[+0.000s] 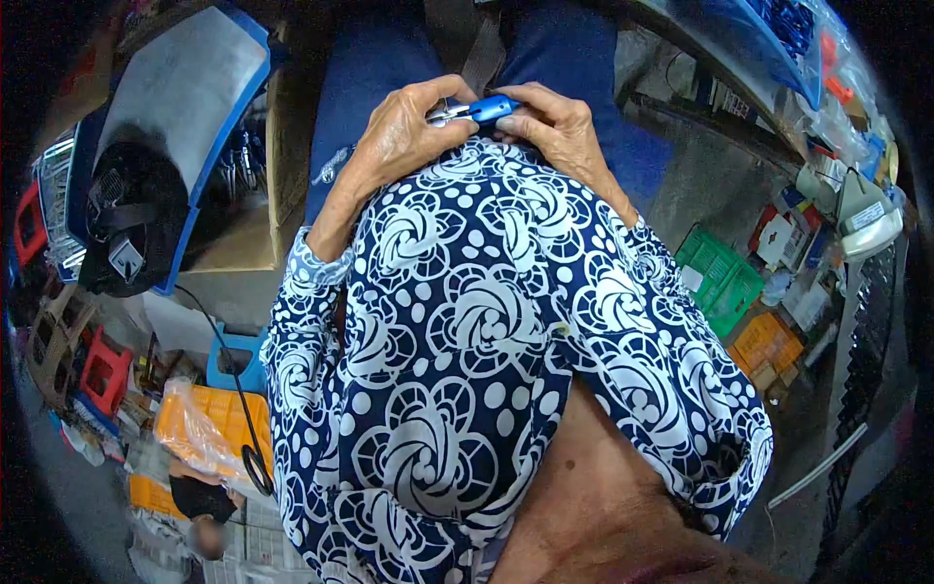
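Over my lap, both hands are on a small tool with a glossy blue sleeve [491, 108] and a silver metal part [449, 116]; its exact kind does not show. My left hand [401, 131] is closed around the silver end, thumb and forefinger on either side. At the blue end, my right hand [556, 128] pinches the tip between thumb and forefinger. The tool lies nearly level, its blue side to the right. My other fingers partly hide it.
A blue-rimmed grey tray [180, 88] stands on the left beside a wooden box holding metal tools [241, 164]. Dark blue parts [783, 24] fill a bin at the upper right. A green crate [722, 280] is on the right. Another person [204, 501] is at the lower left.
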`<move>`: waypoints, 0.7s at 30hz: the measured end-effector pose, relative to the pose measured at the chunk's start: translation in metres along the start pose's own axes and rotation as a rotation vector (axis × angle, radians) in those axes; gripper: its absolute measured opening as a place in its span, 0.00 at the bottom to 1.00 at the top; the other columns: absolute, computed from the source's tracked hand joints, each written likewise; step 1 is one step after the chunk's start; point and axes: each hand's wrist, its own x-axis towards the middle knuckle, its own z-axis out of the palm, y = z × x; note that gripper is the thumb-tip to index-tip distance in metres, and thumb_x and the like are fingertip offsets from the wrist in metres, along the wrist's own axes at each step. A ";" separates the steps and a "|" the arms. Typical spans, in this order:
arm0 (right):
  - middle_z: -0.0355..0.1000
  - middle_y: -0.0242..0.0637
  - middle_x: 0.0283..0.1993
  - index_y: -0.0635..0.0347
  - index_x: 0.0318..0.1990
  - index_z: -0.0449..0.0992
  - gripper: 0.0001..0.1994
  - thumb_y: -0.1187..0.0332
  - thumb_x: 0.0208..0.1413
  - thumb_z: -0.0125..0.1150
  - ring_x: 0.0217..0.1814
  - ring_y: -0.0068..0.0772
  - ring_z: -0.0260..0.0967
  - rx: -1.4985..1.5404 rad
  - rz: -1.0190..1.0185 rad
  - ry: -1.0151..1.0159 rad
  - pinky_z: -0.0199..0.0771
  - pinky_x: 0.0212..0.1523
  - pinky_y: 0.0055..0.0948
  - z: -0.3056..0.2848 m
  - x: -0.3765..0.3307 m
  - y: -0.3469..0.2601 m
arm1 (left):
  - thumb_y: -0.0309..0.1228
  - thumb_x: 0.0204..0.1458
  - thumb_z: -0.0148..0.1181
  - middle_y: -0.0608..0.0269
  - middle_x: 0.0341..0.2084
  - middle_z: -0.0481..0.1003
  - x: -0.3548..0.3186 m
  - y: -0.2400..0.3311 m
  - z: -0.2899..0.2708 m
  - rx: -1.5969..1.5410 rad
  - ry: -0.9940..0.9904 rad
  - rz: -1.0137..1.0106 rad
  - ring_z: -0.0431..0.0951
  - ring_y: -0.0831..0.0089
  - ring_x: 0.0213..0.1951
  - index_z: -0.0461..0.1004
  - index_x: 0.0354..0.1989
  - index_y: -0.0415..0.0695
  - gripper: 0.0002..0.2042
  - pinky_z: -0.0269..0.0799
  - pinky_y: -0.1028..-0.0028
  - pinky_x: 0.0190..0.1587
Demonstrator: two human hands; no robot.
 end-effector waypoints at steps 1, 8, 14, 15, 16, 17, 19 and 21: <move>0.73 0.39 0.31 0.66 0.44 0.72 0.14 0.72 0.47 0.57 0.30 0.25 0.70 -0.245 -0.207 -0.002 0.71 0.33 0.21 -0.003 0.002 0.002 | 0.35 0.39 0.57 0.61 0.16 0.72 0.000 -0.001 0.000 0.027 -0.011 0.018 0.72 0.72 0.20 0.74 0.32 0.46 0.11 0.66 0.74 0.24; 0.72 0.37 0.32 0.63 0.40 0.73 0.14 0.68 0.45 0.59 0.28 0.26 0.69 -0.559 -0.364 -0.071 0.69 0.29 0.23 -0.001 0.000 0.007 | 0.34 0.38 0.58 0.58 0.18 0.74 -0.007 -0.011 0.007 0.014 0.024 0.060 0.75 0.69 0.22 0.75 0.31 0.46 0.11 0.69 0.72 0.27; 0.73 0.43 0.32 0.63 0.40 0.72 0.13 0.70 0.44 0.59 0.33 0.37 0.72 -0.512 -0.374 -0.089 0.71 0.33 0.28 0.006 -0.001 0.008 | 0.33 0.38 0.59 0.57 0.19 0.74 -0.008 -0.007 0.004 0.020 -0.043 -0.006 0.76 0.68 0.23 0.75 0.31 0.47 0.10 0.70 0.71 0.29; 0.73 0.43 0.33 0.62 0.40 0.72 0.13 0.70 0.44 0.59 0.34 0.38 0.73 -0.530 -0.375 -0.088 0.71 0.34 0.28 0.006 -0.001 0.009 | 0.33 0.38 0.59 0.57 0.19 0.74 -0.008 -0.007 0.004 0.019 -0.041 -0.008 0.76 0.68 0.23 0.75 0.31 0.47 0.10 0.70 0.71 0.29; 0.73 0.43 0.33 0.62 0.40 0.72 0.13 0.70 0.44 0.59 0.34 0.38 0.73 -0.549 -0.375 -0.088 0.71 0.34 0.28 0.006 -0.001 0.010 | 0.33 0.38 0.59 0.56 0.19 0.74 -0.008 -0.009 0.004 0.030 -0.035 0.000 0.76 0.68 0.23 0.75 0.31 0.46 0.10 0.70 0.70 0.29; 0.73 0.43 0.33 0.62 0.40 0.72 0.13 0.70 0.44 0.59 0.34 0.38 0.73 -0.550 -0.375 -0.090 0.71 0.34 0.28 0.007 -0.001 0.012 | 0.33 0.38 0.60 0.56 0.19 0.74 -0.009 -0.010 0.005 0.040 -0.029 0.007 0.76 0.67 0.23 0.75 0.31 0.46 0.10 0.70 0.70 0.29; 0.72 0.43 0.34 0.63 0.40 0.72 0.14 0.71 0.44 0.60 0.35 0.39 0.73 -0.499 -0.369 -0.060 0.71 0.34 0.28 0.009 -0.003 0.015 | 0.33 0.39 0.60 0.56 0.19 0.75 -0.009 -0.011 0.006 0.048 -0.006 0.040 0.76 0.67 0.24 0.75 0.31 0.46 0.10 0.70 0.70 0.30; 0.72 0.43 0.35 0.63 0.40 0.72 0.14 0.71 0.44 0.60 0.35 0.39 0.72 -0.498 -0.369 -0.045 0.71 0.34 0.28 0.010 -0.004 0.016 | 0.33 0.39 0.60 0.56 0.19 0.75 -0.009 -0.010 0.006 0.056 0.016 0.074 0.76 0.66 0.24 0.74 0.31 0.45 0.10 0.70 0.70 0.30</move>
